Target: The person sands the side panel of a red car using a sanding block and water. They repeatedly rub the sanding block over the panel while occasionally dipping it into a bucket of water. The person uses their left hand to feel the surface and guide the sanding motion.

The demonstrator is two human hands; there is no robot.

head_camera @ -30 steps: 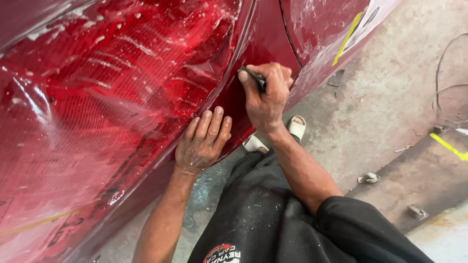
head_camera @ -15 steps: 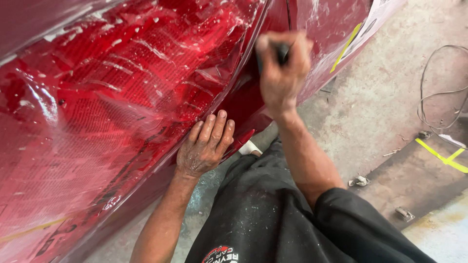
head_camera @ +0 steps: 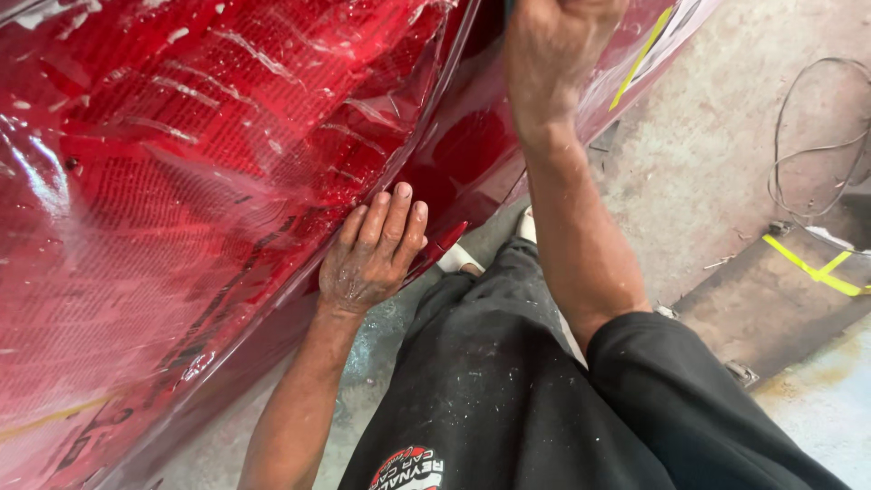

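Overhead, the red car panel point(head_camera: 181, 181) filled most of the view, its surface covered by a clear wet film point(head_camera: 272, 109) that lay wrinkled and streaked with droplets. The left hand point(head_camera: 372, 259) lay flat against the panel's lower edge, fingers straight and close together, palm pressed on the film with nothing held in its grip. Up along the same edge of the panel, the right hand point(head_camera: 553, 45) was raised to the top of the view, its back turned to the camera and its fingers curled in. Whether that grip held a tool could not be told, since the fingers ran out of the frame. Both hands touched or sat just beside the panel's curved seam, the left one well below the right. Below the panel, the person's dark trousers point(head_camera: 490, 381) and a white sandal point(head_camera: 458, 261) showed over the concrete floor point(head_camera: 708, 172). Off to the far side of the panel, a grey cable point(head_camera: 798, 136) lay looped on the floor near strips of yellow tape point(head_camera: 812, 268).
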